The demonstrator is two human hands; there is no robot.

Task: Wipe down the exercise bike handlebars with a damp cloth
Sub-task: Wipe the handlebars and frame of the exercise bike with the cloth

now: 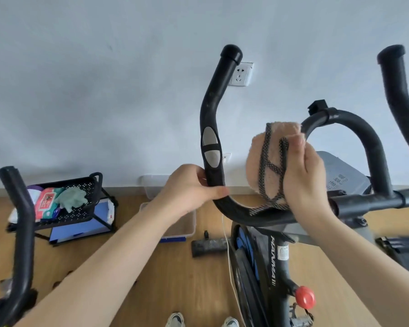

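Note:
The black handlebars (211, 107) of an exercise bike fill the middle and right of the view, with a left horn carrying grey sensor pads, a curved centre loop and a right horn (398, 90). My left hand (189, 187) grips the left horn just below the pads. My right hand (302, 171) holds a peach cloth (260, 159) with grey checked trim, bunched up and pressed against the left end of the centre loop, where it meets the lower bar.
Another bike's black handlebar (21, 220) rises at the far left. A black mesh shelf (85, 185) with wipes and a green cloth stands on the wood floor by the wall. A clear plastic tray (189, 227), a white cable and the bike's red knob (305, 297) lie below.

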